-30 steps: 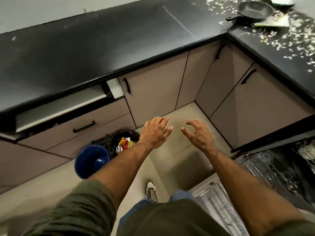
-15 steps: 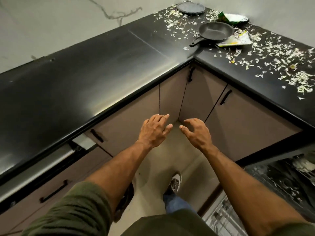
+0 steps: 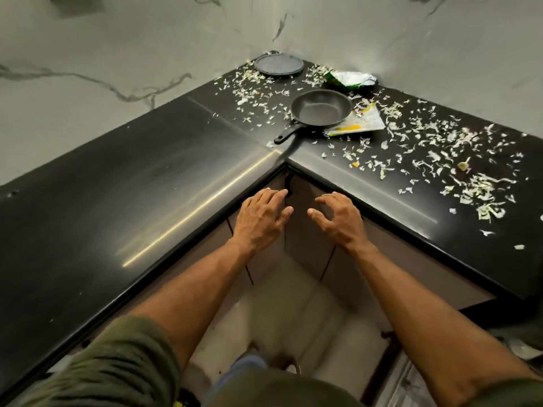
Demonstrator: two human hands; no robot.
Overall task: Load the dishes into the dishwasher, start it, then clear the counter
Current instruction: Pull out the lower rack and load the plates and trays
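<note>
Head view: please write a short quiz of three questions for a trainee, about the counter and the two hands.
1. True or false: the frying pan has food in it.
2. Where does the plate lie? A) in the back corner of the counter; B) under the frying pan; C) inside the frying pan.
3. Fill in: the left hand and the right hand hold ____.
Key: 1 false; 2 A; 3 nothing.
</note>
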